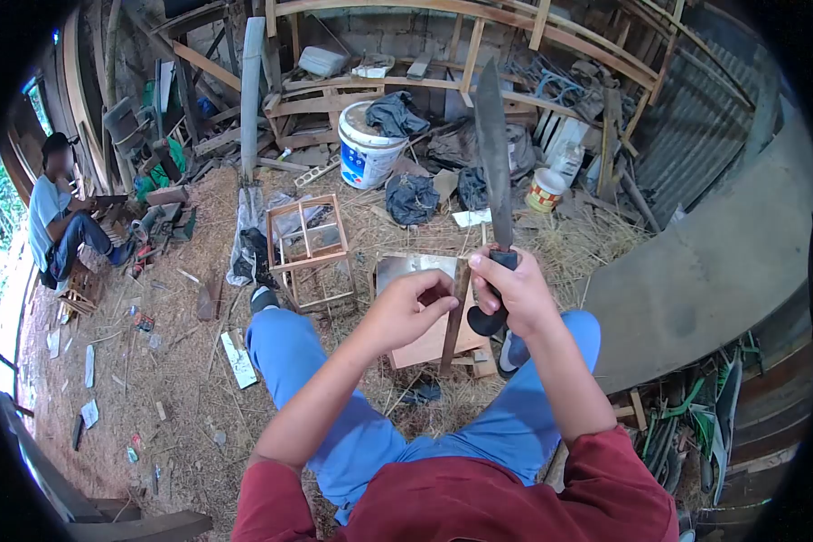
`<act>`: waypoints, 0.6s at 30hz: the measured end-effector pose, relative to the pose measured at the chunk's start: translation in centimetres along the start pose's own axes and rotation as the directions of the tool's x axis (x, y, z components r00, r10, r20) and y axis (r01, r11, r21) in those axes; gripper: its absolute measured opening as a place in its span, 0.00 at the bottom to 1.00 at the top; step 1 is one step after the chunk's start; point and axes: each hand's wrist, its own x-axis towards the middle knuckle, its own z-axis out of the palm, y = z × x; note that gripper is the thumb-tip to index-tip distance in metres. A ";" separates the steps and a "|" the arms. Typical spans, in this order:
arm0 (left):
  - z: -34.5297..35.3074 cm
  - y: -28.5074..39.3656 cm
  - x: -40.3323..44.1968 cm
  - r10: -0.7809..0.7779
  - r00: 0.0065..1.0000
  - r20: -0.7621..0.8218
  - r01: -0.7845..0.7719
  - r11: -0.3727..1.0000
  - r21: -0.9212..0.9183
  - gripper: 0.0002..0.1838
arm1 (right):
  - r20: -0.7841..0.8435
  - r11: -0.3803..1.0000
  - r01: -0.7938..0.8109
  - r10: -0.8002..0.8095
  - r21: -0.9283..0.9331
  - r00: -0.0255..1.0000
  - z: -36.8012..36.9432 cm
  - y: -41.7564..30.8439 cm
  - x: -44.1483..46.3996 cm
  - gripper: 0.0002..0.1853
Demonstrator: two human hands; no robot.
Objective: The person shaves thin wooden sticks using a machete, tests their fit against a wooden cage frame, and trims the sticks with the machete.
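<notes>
My right hand [515,287] is closed around the black handle of a machete [494,154], whose broad dark blade points up. Beside it a narrow dark wooden strip [455,327] stands nearly upright between my two hands, its upper end close to my right fingers. My left hand [413,310] is just left of the strip, fingers curled, thumb toward the strip; whether it touches the strip is unclear. Under the hands, between my knees, lies a light board [425,350] with a shiny metal-like sheet [413,266] behind it.
Left of the board stands a wooden frame [307,260]. Behind are a white bucket [367,155], black plastic bags [413,199] and a smaller tub [546,191]. A large curved sheet [696,280] lies at right. Another person [52,217] sits far left.
</notes>
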 end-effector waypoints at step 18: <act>1.5 -14.8 8.1 -0.161 0.986 0.040 0.129 0.899 0.418 0.13 | -0.115 0.941 -0.336 0.337 0.034 0.934 -5.8 9.7 5.8 0.30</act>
